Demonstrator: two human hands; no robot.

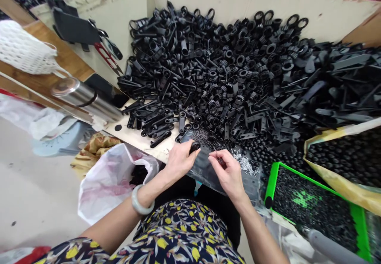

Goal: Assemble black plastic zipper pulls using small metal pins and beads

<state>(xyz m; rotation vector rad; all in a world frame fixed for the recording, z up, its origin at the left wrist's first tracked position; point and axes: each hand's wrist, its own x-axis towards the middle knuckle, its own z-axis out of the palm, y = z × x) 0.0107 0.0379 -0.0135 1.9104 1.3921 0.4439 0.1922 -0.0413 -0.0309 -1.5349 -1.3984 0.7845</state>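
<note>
My left hand (180, 158) is closed around a black plastic part (195, 147), whose rounded end shows between thumb and fingers. To its right, my right hand (228, 170) pinches something small and dark near the fingertips; its kind is too small to make out. The hands are apart, over a dark grey mat (205, 168). Just beyond them lie a heap of tiny metal pieces (202, 137) and a pile of silvery pins (245, 162). Black lever-like parts (160, 137) lie on the pale tabletop beyond my left hand.
A large heap of black plastic parts (214, 73) fills the back. At right stand a green tray (272, 184) of small black pieces and a yellow-edged sack (333, 172). A steel flask (86, 99) and a white bag (104, 176) are at left.
</note>
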